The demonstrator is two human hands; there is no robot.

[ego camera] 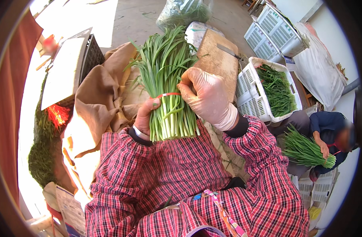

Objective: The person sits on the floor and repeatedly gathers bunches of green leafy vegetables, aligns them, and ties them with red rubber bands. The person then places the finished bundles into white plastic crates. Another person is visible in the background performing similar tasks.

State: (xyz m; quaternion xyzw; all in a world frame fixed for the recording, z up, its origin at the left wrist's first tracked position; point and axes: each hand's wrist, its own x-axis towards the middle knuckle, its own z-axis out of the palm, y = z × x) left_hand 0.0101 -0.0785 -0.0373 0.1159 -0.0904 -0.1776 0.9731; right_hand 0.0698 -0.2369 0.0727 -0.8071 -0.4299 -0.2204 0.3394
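A bunch of garlic chives stands in front of my chest, leaves away from me and pale cut stems towards me. A red tie runs around its stems. My left hand grips the bunch from the left, thumb just below the tie; its other fingers are hidden behind the stems. A white band shows at that wrist. At the bunch's right edge is my right hand, in a thin pale glove, with fingers curled and thumb and forefinger close to the leaves beside the tie. Whether they pinch anything is hidden.
A wooden board with a knife lies beyond my right hand. White plastic crates stand at right, one full of chives. Another person holds a bunch there. Brown cloth and red ties are at left.
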